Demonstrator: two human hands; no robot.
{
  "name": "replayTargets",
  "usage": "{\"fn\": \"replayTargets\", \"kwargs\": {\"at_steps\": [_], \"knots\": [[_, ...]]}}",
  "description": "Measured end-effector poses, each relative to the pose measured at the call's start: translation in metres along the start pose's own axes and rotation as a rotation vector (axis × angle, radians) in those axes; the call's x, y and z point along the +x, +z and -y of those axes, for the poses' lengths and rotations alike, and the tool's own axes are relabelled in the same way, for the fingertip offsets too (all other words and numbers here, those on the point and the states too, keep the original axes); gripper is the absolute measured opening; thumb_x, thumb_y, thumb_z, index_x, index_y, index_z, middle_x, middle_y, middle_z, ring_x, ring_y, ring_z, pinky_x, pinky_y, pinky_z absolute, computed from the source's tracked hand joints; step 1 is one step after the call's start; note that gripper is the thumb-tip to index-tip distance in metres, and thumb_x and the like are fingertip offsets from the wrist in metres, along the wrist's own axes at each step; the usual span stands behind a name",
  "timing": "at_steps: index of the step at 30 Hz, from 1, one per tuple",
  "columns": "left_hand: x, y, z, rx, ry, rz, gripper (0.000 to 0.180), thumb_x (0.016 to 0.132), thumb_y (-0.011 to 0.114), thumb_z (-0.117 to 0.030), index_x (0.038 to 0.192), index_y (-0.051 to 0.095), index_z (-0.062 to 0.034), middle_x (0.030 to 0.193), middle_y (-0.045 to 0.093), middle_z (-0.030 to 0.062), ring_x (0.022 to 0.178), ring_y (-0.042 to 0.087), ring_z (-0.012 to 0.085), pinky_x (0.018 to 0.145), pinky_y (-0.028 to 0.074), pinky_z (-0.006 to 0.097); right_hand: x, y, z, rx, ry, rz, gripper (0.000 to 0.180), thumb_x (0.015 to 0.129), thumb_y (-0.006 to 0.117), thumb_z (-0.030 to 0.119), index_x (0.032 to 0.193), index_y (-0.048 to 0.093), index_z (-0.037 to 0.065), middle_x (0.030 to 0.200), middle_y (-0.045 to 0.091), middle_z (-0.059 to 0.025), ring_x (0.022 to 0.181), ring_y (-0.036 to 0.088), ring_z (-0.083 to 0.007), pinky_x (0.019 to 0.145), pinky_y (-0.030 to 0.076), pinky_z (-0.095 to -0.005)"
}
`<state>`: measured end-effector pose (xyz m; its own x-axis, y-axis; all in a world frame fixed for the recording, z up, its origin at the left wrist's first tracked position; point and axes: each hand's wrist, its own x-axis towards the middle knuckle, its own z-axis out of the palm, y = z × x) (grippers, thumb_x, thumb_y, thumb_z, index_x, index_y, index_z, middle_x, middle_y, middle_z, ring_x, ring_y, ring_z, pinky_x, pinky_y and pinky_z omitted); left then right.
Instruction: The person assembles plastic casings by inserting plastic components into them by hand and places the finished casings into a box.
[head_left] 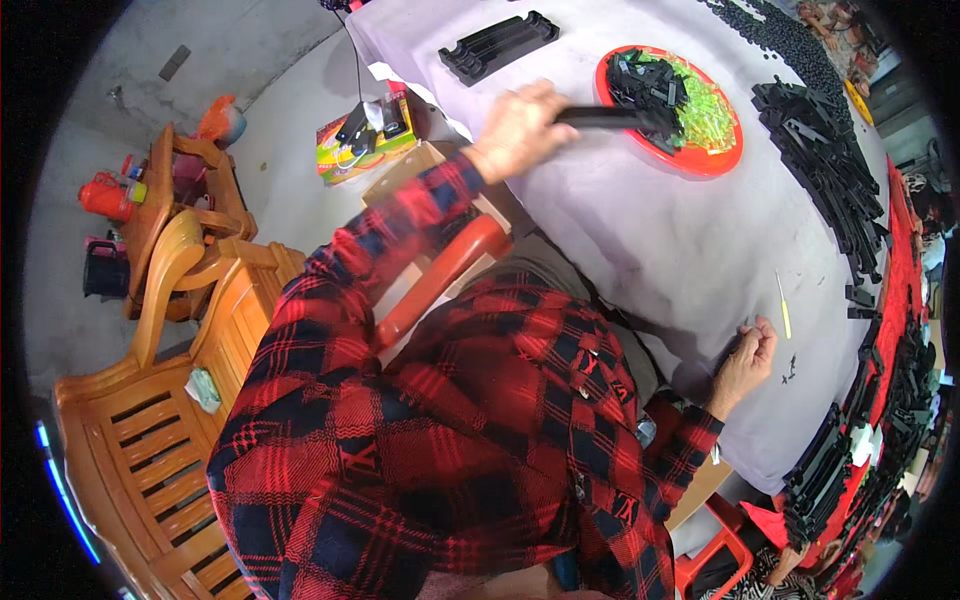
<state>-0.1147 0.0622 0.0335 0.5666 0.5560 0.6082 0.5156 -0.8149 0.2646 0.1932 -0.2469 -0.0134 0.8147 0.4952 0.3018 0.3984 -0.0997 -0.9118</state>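
Observation:
My left hand point(522, 130), blurred by motion, grips one end of a long black plastic bar point(598, 118). The bar's far end reaches over a round red tray point(722, 168) and overlaps the heap of small black plastic pieces point(648, 88) in it. Beside that heap in the tray lie light-green, see-through small pieces point(708, 112). At the table's near right edge rests my right hand point(746, 366), its fingers curled together. Whatever they may hold cannot be made out. A thin yellow-handled tool point(785, 312) and several tiny black bits point(790, 370) lie near it.
Black bars point(498, 46) lie together at the far left of the cloth-covered table point(640, 230). Long black parts point(820, 160) are heaped at the right. A carton point(425, 165), a colourful box point(345, 155) and a wooden bench point(160, 450) stand to my left.

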Motion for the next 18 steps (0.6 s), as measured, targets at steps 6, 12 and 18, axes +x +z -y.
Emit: {"fn": "replayTargets", "kwargs": {"at_steps": [6,12,18], "knots": [[-0.003,-0.020,0.069,0.278,-0.228,-0.055,0.040,0.077,0.073,-0.032,0.109,0.067,-0.0087,0.098,0.058,0.0086,0.099,0.059,0.0286,0.081,0.044,0.044,-0.002,0.004,0.000,-0.008,-0.053,-0.002,0.018,0.097,0.049,0.007,0.104,0.061,-0.003,0.084,0.062,-0.0041,0.078,0.057,-0.0124,0.074,0.046,-0.0251],[0.023,0.011,0.085,0.434,-0.316,-0.072,0.041,0.081,0.070,-0.033,0.116,0.066,-0.0112,0.100,0.060,0.0086,0.099,0.059,0.0288,0.085,0.041,0.045,-0.001,0.003,0.000,-0.040,-0.058,0.030,0.017,0.096,0.047,0.005,0.101,0.062,-0.003,0.084,0.062,-0.0040,0.077,0.057,-0.0113,0.073,0.046,-0.0249],[0.024,0.032,0.103,0.518,-0.312,-0.120,0.034,0.077,0.072,-0.032,0.103,0.068,-0.0092,0.102,0.059,0.0099,0.100,0.057,0.0296,0.085,0.038,0.049,-0.002,0.006,0.002,-0.012,-0.057,0.035,0.017,0.098,0.050,0.009,0.100,0.062,-0.002,0.083,0.062,-0.0030,0.077,0.056,-0.0104,0.071,0.046,-0.0246]]}}
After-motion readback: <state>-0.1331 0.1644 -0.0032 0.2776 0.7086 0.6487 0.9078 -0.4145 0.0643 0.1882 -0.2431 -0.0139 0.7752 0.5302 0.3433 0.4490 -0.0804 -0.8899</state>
